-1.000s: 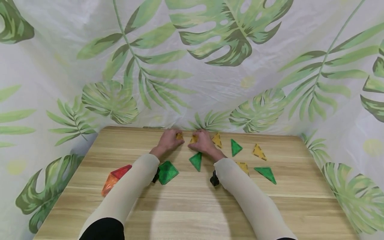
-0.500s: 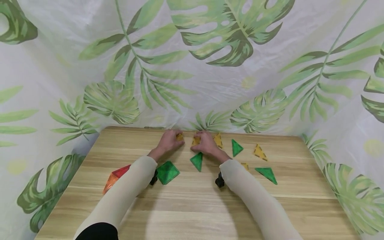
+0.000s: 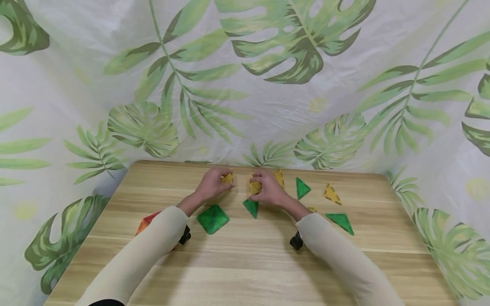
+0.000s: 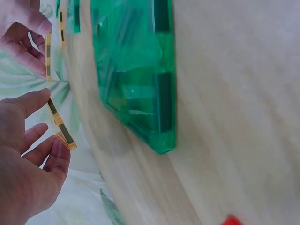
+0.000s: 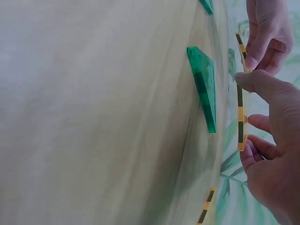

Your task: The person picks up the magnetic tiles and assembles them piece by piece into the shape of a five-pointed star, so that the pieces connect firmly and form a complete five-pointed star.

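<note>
Near the far edge of the table, my left hand (image 3: 212,185) pinches a yellow magnetic tile (image 3: 227,178) between thumb and fingers. To its right, my right hand (image 3: 271,190) grips a second yellow magnetic tile (image 3: 254,186). A gap separates the two tiles in the head view. Both appear edge-on in the left wrist view, thumb on one end and fingers on the other. Just in front of the right hand lies a green triangular tile (image 3: 251,208). A green shape built of tiles (image 3: 213,219) sits nearer the left wrist.
More triangular tiles lie to the right: a yellow one (image 3: 280,178) beside the right hand, a green one (image 3: 302,188), another yellow one (image 3: 332,194) and another green one (image 3: 341,222). My left sleeve partly hides a red and orange piece (image 3: 147,222). A leaf-print cloth (image 3: 268,106) hangs behind the table.
Both hands have drawn back a little from the far edge and moved slightly apart, each with its yellow tile. More of the right tile shows now. The loose tiles stay put.
</note>
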Demonstrator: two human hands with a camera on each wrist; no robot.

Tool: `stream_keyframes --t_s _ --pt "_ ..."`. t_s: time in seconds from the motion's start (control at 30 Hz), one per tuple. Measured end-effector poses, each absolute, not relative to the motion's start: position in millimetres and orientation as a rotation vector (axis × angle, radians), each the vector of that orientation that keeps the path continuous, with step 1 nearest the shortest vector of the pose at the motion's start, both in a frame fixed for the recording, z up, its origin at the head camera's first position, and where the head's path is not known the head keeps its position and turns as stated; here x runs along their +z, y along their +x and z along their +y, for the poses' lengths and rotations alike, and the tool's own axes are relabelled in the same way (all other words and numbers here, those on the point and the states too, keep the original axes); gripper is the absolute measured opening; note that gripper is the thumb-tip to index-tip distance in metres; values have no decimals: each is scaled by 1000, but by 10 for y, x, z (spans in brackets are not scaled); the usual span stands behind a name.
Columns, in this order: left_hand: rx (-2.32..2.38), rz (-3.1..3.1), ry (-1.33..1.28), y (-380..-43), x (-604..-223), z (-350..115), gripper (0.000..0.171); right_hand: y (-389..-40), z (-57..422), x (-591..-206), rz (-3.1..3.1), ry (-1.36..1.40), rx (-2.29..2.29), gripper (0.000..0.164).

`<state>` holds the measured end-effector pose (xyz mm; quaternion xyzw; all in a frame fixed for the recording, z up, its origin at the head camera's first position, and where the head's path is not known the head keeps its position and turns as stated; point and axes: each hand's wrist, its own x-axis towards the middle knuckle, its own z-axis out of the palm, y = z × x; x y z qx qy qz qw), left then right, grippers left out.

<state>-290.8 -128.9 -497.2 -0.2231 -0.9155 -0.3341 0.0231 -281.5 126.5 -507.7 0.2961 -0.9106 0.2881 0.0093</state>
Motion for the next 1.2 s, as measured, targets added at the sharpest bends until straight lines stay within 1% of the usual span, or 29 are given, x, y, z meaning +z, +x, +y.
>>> stream_keyframes --t_s 0.23,0.43,0.57,0.77,0.97,1.2 --pt "-1104 -2784 -794 -2628 -4877 -1274 45 -2535 1399 -4977 -2824 1016 866 61" --pt "-1191 -2802 -823 -2371 -4771 -1211 47 -2285 1538 -4897 -2813 1070 871 62" --pt "-1263 -2812 -832 -2222 -4735 -1181 48 -2118 1644 -4894 -2824 1093 855 63" --pt "-1331 -2810 -913 -2001 -4739 -1132 48 -1867 1760 -4905 -2825 1117 830 62" --pt "-1505 -2807 -948 -1862 -4815 -1081 49 -1694 1869 -4957 -2815 1127 775 64" --pt "-1660 -2776 -1009 -1779 -4892 -1049 47 -1594 1963 -5057 -2820 1096 795 62"
